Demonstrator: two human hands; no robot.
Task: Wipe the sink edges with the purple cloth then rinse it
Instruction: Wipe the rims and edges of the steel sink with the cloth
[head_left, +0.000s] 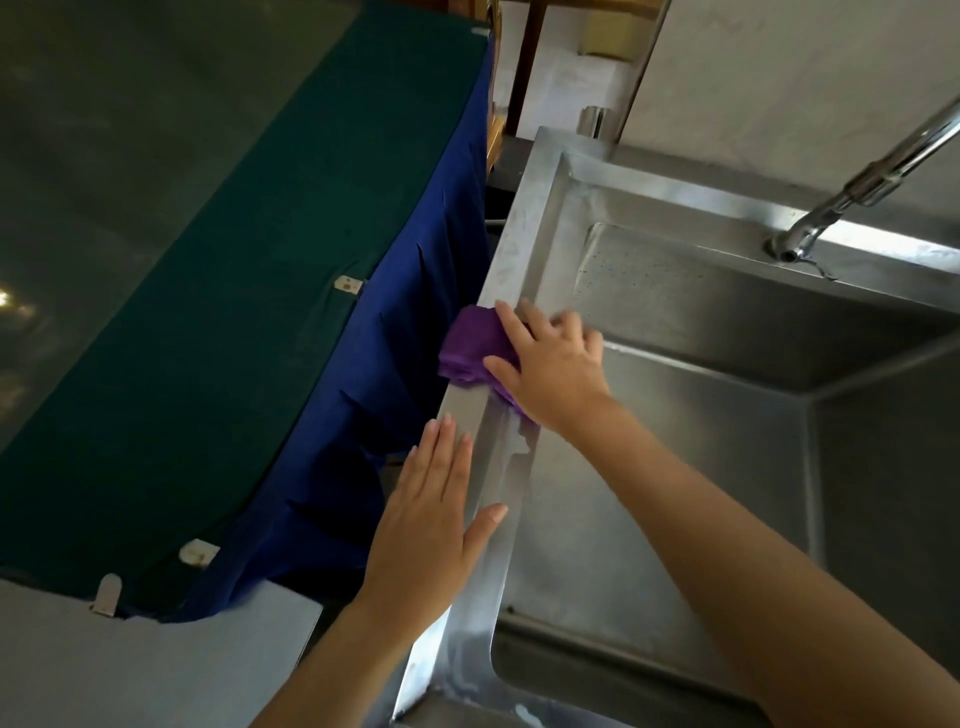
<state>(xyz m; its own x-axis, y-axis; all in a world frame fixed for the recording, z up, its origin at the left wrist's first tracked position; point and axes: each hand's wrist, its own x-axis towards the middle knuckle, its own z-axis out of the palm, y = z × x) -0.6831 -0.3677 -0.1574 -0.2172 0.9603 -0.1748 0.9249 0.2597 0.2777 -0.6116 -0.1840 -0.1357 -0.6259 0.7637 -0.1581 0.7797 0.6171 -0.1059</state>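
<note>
Overall: a person stands at a steel sink with both hands out along its left side.
Purple cloth: bunched on the sink's left rim, about halfway along it, hanging a little over the outer side towards the blue skirt. Part of it is hidden under the right hand.
Right hand: lies on top of the cloth, fingers spread and fairly straight, pressing it onto the rim. The thumb runs along the cloth's near edge. The fingertips on the basin side are blurred.
Left hand: flat on the same rim, nearer the person and apart from the cloth. The fingers are straight and together, the thumb is stretched out over the inner slope, and it holds nothing.
Rim surface: wet smears show between the two hands and nearer the person.
Basin: deep bare steel, with droplets on the far inner wall.
Tap: chrome, slanting in from the upper right, with its spout above the far edge.
Bench: just left of the sink, under a green cover. The pleated blue skirt hangs down the side facing the sink, and small pale clips sit along the edge.
</note>
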